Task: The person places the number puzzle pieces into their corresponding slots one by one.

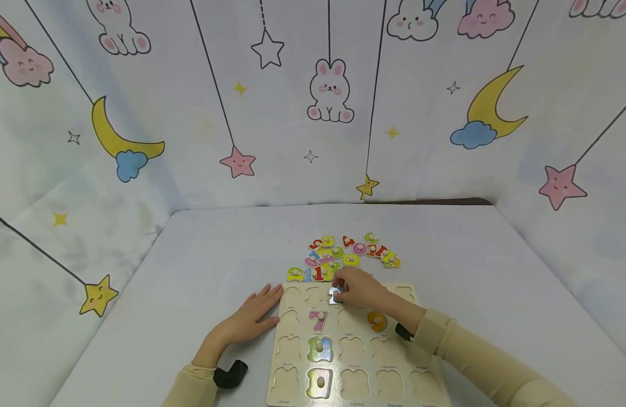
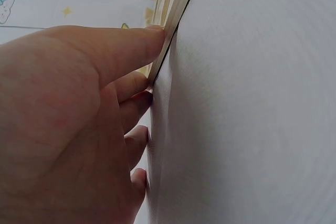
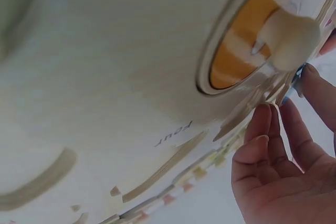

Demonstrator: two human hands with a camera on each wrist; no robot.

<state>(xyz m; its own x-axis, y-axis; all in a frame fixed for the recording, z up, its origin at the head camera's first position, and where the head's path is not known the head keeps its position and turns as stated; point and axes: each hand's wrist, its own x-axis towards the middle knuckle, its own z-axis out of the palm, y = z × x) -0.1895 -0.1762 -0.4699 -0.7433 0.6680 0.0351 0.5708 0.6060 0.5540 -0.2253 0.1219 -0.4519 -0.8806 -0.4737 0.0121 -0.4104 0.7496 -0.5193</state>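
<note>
A pale wooden number board (image 1: 300,333) lies on the table with rows of cut-out slots. My right hand (image 1: 363,289) pinches a blue number piece (image 1: 334,295), shaped like a 2, at a slot in the top row. In the right wrist view, that hand's fingertips (image 3: 310,69) meet at the piece, which is mostly hidden. Fairly straight fingers of my left hand (image 1: 249,316) rest at the board's left edge; its thumb (image 2: 131,45) touches the side. A pink 7 (image 1: 318,321), an orange 9 (image 1: 377,321), a green-blue two-digit piece (image 1: 320,349) and a 17 (image 1: 319,384) sit in slots.
Several loose number pieces lie behind the board, among them a pink one (image 1: 360,249), a yellow one (image 1: 351,260) and a red 4 (image 1: 347,241). Some overlap. The white tabletop (image 1: 181,265) meets a patterned cloth backdrop (image 1: 282,124) at the back and sides.
</note>
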